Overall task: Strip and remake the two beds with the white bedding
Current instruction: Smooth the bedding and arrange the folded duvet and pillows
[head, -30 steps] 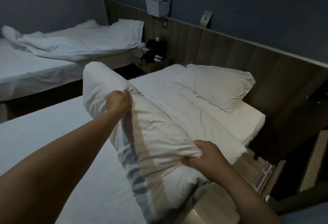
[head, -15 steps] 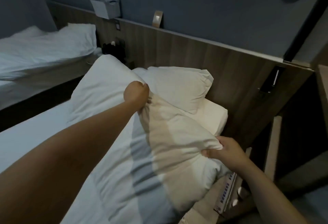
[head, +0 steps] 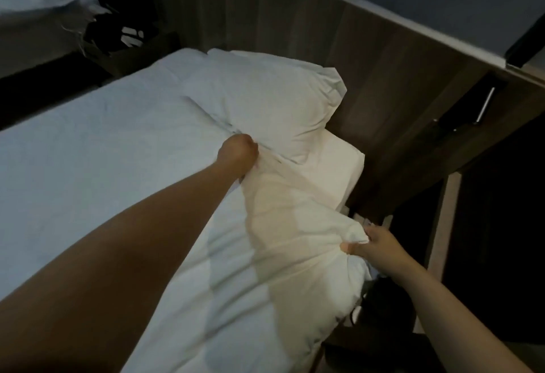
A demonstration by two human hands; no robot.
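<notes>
While left hand [head: 237, 154] and right hand [head: 380, 245] clench its crumpled corners, soft white pillow [head: 295, 239] over smooth sheet [head: 88, 151]

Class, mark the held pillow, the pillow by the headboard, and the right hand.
held pillow [head: 295, 225], head view, its middle.
pillow by the headboard [head: 274, 101], head view, top face.
right hand [head: 380, 247], head view, its back.

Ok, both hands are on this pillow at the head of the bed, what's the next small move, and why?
Probably swing the near end of the held pillow inward, settle it against the other pillow, then let go. The left hand grips its far corner right beside that pillow, while the right hand pinches the near corner out past the mattress edge.
</notes>
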